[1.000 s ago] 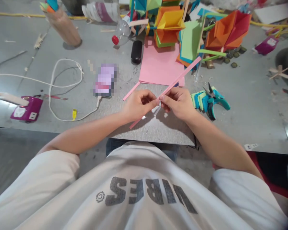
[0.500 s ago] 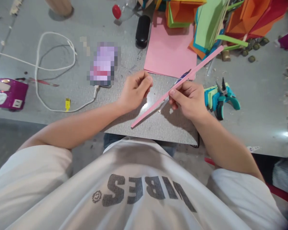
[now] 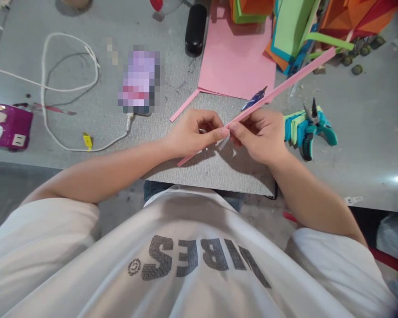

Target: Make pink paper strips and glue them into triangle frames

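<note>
A long pink paper strip (image 3: pixel 285 87) runs slantwise between my hands. My right hand (image 3: pixel 260 130) pinches it near its middle. My left hand (image 3: pixel 200 132) meets the right, its thumb and finger closed on the same strip; the lower end (image 3: pixel 185 160) pokes out below the left palm. Behind the strip shows a slim tool with a blue, dark-tipped part (image 3: pixel 254 99) and a clear end; whether the right hand grips it I cannot tell. A short pink strip (image 3: pixel 185 106) lies on the table just beyond my left hand, by the pink paper sheets (image 3: pixel 237 66).
Teal-handled pliers (image 3: pixel 315 128) rest on folded blue and green paper (image 3: pixel 293 126) at right. A black case (image 3: pixel 196 31), a blurred phone (image 3: pixel 137 79) on a white cable (image 3: pixel 44 101), and a purple socket block (image 3: pixel 15 126) lie leftward. Coloured paper shapes (image 3: pixel 351 20) stand at the back right.
My left hand has moved right and taken hold of the long pink strip beside my right hand. The short pink strip now shows on the table. The view has shifted slightly.
</note>
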Motion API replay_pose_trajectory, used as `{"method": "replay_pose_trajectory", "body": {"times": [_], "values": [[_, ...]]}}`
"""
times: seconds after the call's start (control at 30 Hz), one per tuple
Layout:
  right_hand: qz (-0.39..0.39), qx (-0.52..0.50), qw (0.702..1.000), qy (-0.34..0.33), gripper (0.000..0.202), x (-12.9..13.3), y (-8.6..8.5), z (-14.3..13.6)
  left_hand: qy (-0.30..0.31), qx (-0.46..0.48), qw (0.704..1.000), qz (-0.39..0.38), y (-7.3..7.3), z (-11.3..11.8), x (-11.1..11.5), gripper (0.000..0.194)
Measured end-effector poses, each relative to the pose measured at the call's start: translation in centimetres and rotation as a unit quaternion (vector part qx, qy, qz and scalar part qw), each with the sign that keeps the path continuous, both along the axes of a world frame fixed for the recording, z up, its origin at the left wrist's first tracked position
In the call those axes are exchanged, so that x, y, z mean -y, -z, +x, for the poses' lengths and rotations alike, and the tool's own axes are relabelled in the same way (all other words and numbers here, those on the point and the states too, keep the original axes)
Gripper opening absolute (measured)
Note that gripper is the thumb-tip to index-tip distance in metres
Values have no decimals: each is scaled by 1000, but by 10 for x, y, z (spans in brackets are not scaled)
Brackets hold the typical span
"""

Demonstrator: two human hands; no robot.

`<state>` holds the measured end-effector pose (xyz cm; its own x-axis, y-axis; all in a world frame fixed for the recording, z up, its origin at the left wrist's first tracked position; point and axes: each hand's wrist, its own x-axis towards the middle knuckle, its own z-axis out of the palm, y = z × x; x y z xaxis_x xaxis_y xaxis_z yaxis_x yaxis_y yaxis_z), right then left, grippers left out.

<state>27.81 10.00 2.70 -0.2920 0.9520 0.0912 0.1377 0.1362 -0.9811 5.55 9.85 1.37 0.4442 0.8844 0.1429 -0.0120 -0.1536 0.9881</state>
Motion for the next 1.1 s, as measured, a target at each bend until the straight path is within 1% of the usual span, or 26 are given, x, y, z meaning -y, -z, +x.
{"method": "replay_pose_trajectory", "body": {"times": [0.1,0.23,0.33,0.43,0.5,0.6,0.67,0.73,0.8,0.87,0.97,1.03,1.1], "values": [[-35,-11,999,15,32,5,-7,-3,-2,-20,1000,-18,-7,0,1,56],[-31,-12,999,20,33,4,-9,-1,9,-14,999,-38,-13,-2,-1,53],[-24,-15,1000,5,41,2,-8,3,22,-3,998,-54,-13,-3,-2,48],[-28,-18,999,-3,50,0,-3,6,38,-1,997,-69,-13,-4,-4,36],[-14,-17,1000,1,51,-4,1,8,60,5,995,-83,-14,-6,-7,27],[52,-43,997,35,51,-16,6,13,107,-12,990,-90,-15,-14,-14,20],[94,-76,989,84,53,-26,4,18,139,-71,986,-55,-16,-21,-17,24],[109,-109,979,133,49,-38,-1,25,165,-156,974,14,-16,-27,-17,35],[112,-147,968,168,44,-49,-7,34,188,-231,950,89,-12,-30,-11,49],[112,-171,956,209,47,-58,-12,42,210,-280,924,152,-6,-29,-4,59],[85,-126,953,263,51,-67,-15,51,211,-311,902,212,7,-24,4,66],[67,-99,955,271,48,-71,-15,54,203,-316,897,235,13,-21,5,65],[64,-113,955,268,46,-75,-13,53,202,-317,893,248,17,-19,3,61]]}}
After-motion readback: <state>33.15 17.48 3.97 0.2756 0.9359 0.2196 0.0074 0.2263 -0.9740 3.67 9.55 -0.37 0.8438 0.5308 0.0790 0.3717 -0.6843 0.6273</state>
